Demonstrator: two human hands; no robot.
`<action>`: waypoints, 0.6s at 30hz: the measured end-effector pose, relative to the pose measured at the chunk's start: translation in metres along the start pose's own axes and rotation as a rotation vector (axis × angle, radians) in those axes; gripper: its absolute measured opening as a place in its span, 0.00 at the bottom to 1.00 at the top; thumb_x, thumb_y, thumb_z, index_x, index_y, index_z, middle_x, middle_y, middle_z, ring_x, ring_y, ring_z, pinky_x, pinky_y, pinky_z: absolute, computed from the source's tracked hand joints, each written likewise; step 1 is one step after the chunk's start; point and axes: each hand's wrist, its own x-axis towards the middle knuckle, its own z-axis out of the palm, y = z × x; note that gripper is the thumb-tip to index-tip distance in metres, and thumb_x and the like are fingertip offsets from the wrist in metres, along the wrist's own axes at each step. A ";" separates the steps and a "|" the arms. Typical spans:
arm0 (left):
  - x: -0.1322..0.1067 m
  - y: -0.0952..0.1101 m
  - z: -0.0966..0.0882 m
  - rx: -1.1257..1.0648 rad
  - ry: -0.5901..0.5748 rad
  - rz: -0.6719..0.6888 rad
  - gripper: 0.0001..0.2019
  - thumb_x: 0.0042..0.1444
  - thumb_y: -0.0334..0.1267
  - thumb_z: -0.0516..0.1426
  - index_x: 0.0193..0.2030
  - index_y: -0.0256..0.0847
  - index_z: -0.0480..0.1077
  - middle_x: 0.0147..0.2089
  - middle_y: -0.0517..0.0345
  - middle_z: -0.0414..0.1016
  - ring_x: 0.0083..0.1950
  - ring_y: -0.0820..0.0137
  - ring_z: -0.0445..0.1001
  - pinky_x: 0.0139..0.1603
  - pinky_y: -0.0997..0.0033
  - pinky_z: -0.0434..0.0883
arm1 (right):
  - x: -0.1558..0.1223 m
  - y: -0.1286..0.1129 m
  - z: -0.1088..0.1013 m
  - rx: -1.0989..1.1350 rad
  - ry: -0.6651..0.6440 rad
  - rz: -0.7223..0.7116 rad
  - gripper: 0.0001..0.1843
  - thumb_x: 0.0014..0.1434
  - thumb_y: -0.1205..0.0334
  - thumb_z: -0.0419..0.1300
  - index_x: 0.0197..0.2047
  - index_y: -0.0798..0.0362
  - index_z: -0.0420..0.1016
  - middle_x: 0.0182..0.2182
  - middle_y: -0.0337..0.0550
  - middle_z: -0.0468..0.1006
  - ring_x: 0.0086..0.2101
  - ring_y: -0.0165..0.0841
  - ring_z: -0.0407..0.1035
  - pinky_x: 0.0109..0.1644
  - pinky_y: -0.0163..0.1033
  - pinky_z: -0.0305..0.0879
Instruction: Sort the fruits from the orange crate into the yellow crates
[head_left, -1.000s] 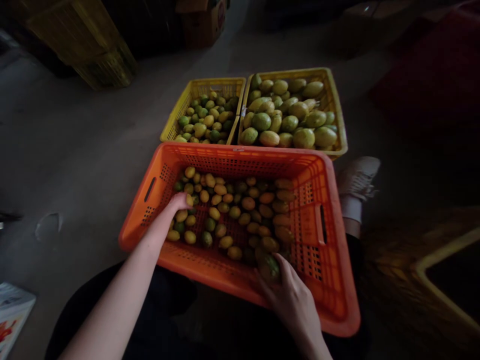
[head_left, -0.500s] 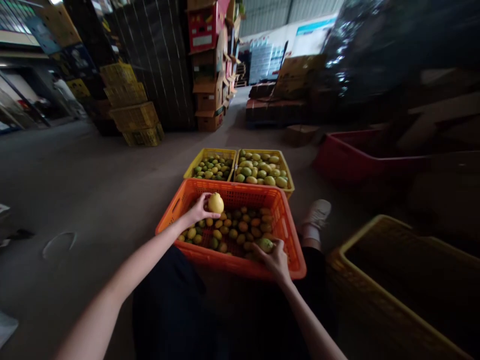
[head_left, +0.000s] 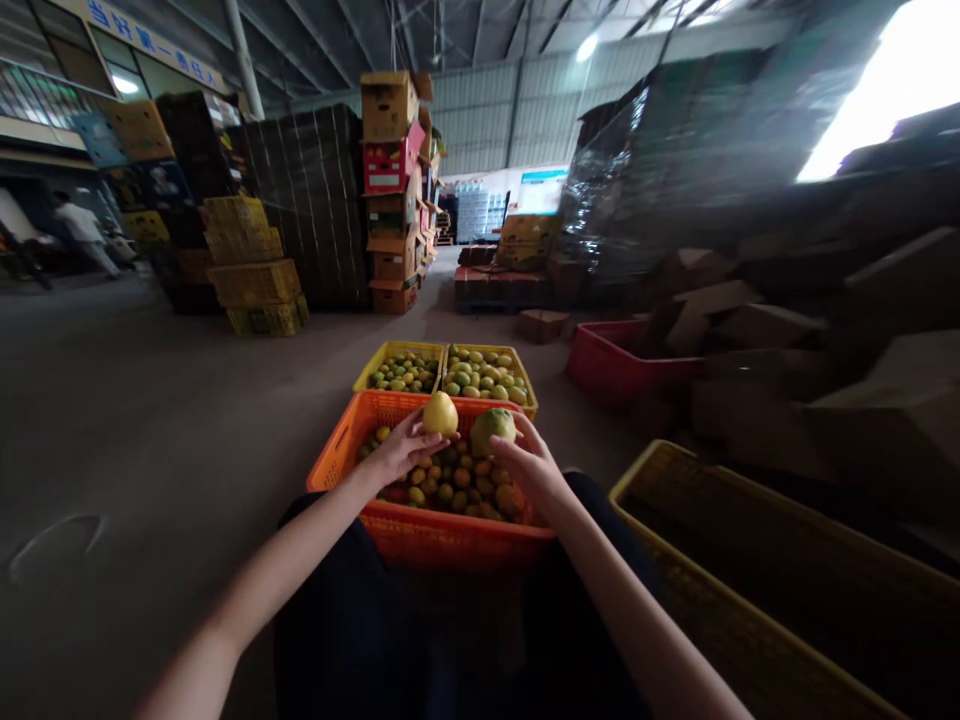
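A smooth, pale-yellow round fruit (head_left: 440,414), perhaps a citrus, rests in my left hand (head_left: 405,446), whose fingers curl under and beside it. My right hand (head_left: 527,455) grips a green-yellow fruit (head_left: 493,430) with a rougher, bumpy-looking skin. Both fruits are held up side by side, a small gap apart, over the orange crate (head_left: 450,522). Inside that crate lie many small orange, yellow and green fruits (head_left: 455,480). My right hand and wrist cover part of its right side.
Two yellow crates (head_left: 361,378) of green-yellow fruit stand just beyond the orange one. Right of my leg is a yellow crate (head_left: 645,462); a red bin (head_left: 600,365) sits farther off among cardboard boxes (head_left: 772,325). Stacked cartons (head_left: 390,262) rise behind. A person (head_left: 82,230) is at far left.
My right hand has lifted the green-yellow fruit from low in the orange crate's right side up beside the yellow one. My left hand still holds its fruit. The camera view has tilted up.
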 end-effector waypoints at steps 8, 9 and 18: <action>0.045 0.000 0.000 -0.149 0.163 0.018 0.17 0.44 0.37 0.66 0.42 0.37 0.70 0.43 0.54 0.77 0.50 0.62 0.74 0.56 0.62 0.69 | 0.047 -0.014 -0.007 0.118 -0.009 0.075 0.22 0.43 0.53 0.67 0.41 0.50 0.69 0.29 0.36 0.75 0.27 0.29 0.70 0.30 0.33 0.65; 0.053 -0.003 -0.002 -0.178 0.180 0.017 0.18 0.41 0.37 0.68 0.40 0.36 0.71 0.41 0.54 0.77 0.48 0.63 0.75 0.54 0.63 0.71 | 0.055 -0.011 -0.011 0.120 -0.018 0.076 0.22 0.44 0.53 0.67 0.41 0.50 0.70 0.30 0.37 0.76 0.27 0.30 0.70 0.30 0.33 0.65; 0.106 -0.065 -0.024 -0.411 0.238 -0.048 0.19 0.35 0.37 0.71 0.34 0.33 0.74 0.35 0.54 0.78 0.35 0.71 0.75 0.42 0.71 0.72 | 0.103 0.044 -0.060 0.027 0.054 0.121 0.25 0.43 0.53 0.68 0.46 0.50 0.76 0.42 0.43 0.79 0.43 0.43 0.71 0.44 0.43 0.66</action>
